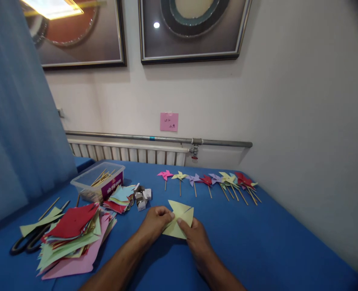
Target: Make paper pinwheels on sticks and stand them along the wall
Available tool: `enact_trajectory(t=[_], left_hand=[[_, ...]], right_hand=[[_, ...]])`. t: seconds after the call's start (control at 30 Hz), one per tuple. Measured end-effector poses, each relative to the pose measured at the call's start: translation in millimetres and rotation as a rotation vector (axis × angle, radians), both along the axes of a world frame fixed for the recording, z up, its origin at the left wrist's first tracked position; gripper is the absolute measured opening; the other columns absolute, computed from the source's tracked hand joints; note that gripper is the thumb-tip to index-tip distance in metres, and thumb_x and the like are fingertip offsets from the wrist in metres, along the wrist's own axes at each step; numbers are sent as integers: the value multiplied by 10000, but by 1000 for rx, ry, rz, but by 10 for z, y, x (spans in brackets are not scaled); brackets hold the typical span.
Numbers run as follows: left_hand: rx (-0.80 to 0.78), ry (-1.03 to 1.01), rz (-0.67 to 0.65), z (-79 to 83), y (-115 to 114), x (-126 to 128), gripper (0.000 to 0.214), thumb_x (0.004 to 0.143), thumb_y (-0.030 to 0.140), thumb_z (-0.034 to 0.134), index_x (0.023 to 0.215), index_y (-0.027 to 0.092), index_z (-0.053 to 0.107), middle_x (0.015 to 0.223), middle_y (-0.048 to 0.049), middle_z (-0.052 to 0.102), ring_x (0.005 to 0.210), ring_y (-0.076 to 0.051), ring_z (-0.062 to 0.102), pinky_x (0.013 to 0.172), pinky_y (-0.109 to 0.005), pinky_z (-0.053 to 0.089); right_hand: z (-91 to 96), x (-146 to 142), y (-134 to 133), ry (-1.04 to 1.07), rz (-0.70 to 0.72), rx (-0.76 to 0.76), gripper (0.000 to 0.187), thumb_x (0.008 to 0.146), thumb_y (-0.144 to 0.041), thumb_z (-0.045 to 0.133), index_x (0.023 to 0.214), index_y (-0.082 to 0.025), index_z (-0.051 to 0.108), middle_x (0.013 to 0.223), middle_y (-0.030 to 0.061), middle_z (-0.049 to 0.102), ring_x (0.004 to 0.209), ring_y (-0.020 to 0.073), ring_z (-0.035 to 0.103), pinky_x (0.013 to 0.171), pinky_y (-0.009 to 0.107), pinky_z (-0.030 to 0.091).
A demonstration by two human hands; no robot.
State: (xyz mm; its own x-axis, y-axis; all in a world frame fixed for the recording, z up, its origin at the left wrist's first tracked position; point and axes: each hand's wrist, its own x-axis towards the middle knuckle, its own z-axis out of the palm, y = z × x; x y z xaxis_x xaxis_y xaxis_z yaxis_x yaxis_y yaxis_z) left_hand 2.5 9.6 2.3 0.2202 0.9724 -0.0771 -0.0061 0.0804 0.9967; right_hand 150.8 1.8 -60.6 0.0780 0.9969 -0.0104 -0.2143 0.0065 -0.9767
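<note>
A pale yellow paper square (179, 230) with slits cut in from its corners is held above the blue table, in the middle of the view. My left hand (159, 220) pinches its left side, thumb on top. My right hand (195, 238) grips its right side, the thumb pressed near the centre. Beyond my hands stand small open boxes (141, 197) with little metallic bits inside. Finished paper pinwheels on sticks lie in a row at the back, among them a pink pinwheel (165, 174) and a yellow pinwheel (227, 178).
A stack of coloured paper (72, 238) lies at the left, partly beside black-handled scissors (30, 242). Behind it are a smaller paper pile (121, 198) and a clear plastic tub (84, 184) of wooden sticks. A blue curtain (12, 101) hangs left; a radiator pipe (130, 138) runs along the wall.
</note>
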Motion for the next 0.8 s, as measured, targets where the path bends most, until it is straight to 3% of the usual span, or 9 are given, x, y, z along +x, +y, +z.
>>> enact_trajectory(t=[0.37, 0.57, 0.8], left_hand=[[13, 31, 111, -69, 57, 20, 379, 593, 509, 726, 605, 164, 571, 510, 27, 522, 460, -82, 408, 479, -236, 288], [49, 62, 122, -82, 20, 52, 383, 620, 517, 708, 585, 176, 537, 474, 48, 463, 441, -71, 354, 469, -235, 239], [2, 5, 87, 2, -27, 49, 390, 582, 502, 748, 599, 159, 564, 491, 37, 510, 460, -76, 393, 484, -230, 277]], right_hand=[[59, -29, -8, 12, -4, -30, 572, 650, -568, 777, 1036, -149, 720, 794, 85, 776, 655, 244, 706, 550, 306, 525], [75, -22, -31, -1, -11, -33, 524, 651, -546, 783, 993, -153, 729, 780, 82, 772, 650, 245, 702, 579, 319, 532], [89, -23, -45, 4, -16, -12, 506, 667, -545, 778, 983, -153, 733, 747, 71, 765, 681, 259, 710, 642, 345, 545]])
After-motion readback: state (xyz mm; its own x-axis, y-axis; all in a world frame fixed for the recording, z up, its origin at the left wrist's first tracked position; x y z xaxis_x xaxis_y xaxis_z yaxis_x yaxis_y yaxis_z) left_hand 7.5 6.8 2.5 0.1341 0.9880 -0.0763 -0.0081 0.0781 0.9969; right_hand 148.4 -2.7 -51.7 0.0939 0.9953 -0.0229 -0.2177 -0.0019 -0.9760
